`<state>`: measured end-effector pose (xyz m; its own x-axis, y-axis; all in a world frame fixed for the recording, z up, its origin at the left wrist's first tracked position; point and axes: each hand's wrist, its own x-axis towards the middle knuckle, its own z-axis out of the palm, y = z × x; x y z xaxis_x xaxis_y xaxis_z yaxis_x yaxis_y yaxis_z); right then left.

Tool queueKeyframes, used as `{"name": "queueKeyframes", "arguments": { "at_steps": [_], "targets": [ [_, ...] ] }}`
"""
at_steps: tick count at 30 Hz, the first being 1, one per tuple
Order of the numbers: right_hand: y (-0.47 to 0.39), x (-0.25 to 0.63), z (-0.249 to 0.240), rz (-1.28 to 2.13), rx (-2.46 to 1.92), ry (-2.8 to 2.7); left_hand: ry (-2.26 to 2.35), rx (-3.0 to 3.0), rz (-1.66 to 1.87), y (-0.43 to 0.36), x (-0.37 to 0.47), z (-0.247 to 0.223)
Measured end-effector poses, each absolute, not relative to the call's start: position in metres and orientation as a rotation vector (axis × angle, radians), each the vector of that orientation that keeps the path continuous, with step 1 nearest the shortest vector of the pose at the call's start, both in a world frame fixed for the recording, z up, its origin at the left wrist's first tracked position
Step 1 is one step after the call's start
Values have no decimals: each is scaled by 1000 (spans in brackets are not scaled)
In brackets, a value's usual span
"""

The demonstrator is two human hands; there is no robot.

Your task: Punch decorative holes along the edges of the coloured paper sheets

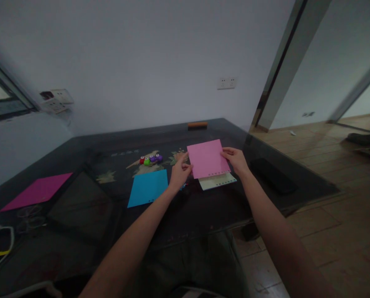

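Pink hole-punched sheet (207,159), between left hand (179,173) and right hand (237,160), clamped in fingers (227,155) of both at opposite side edges, partly over cream hole-punched sheet (212,182).

Pink sheet (207,159): dark marks are dotting its lower edge. Cream sheet (210,183): is bearing a similar row. Blue sheet (149,186): is carrying dark marks. Far-left sheet (37,191): is showing magenta. Counter (200,215): is showing black with beige leaf motifs. Small figures (147,162): are showing red, green, purple.
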<state>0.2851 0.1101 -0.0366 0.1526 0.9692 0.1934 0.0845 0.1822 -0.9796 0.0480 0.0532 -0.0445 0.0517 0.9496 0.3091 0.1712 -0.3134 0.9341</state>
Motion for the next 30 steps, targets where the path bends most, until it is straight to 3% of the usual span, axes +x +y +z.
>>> {"name": "queueKeyframes", "arguments": {
  "at_steps": [11, 21, 30],
  "targets": [
    [109, 309, -37, 1009, -1521, -1340, 1522, 2284, 1122, 46, 47, -49],
    [108, 310, -41, 1000, -1614, -1429, 1666, 2498, 687, 30, 59, -52],
    [110, 309, -43, 1010, -1610, -1463, 1664, 2550, 575, 27, 62, -54]
  ]
}}
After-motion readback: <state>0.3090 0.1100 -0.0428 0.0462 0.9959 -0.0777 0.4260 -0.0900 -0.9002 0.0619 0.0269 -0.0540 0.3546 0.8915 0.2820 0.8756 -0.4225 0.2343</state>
